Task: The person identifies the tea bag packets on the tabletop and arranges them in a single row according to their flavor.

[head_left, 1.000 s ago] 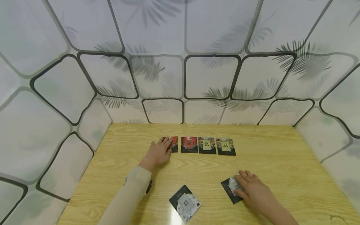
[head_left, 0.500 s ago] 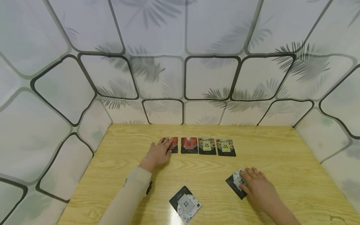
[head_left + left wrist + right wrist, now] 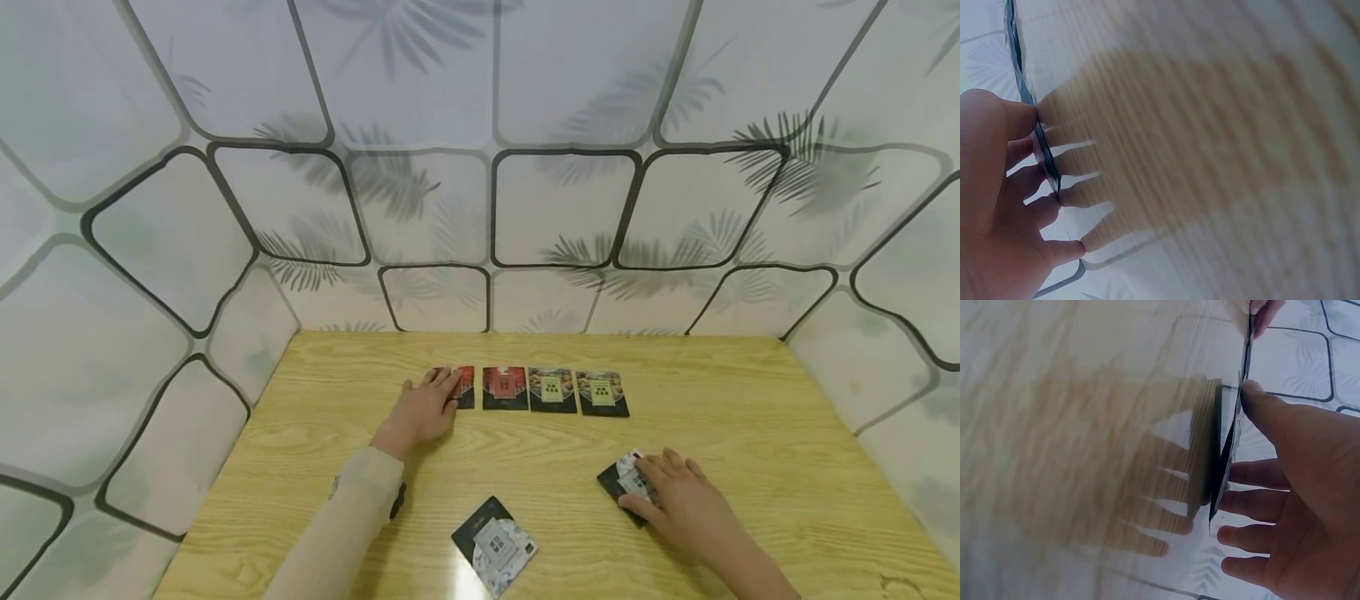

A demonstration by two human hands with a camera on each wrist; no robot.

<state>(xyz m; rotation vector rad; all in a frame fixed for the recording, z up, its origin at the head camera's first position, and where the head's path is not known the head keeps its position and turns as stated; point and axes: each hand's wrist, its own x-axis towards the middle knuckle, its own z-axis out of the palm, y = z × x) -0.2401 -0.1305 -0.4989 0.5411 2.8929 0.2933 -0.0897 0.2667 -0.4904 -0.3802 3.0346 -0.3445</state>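
Grey packet has shifted slightly, pinched by the right hand

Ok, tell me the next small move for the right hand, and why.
Probably bring the grey-labelled packet toward the right end of the row, beside the last yellow-labelled packet: the right hand grips it, it is outside the row, and the row groups matching colours.

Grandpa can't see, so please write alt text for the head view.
A person's right hand holds a flat, square black-grey packet at a yellow wooden table; the left hand rests on a red-black packet, leftmost in a row of four. Another black-grey packet lies nearer the viewer.
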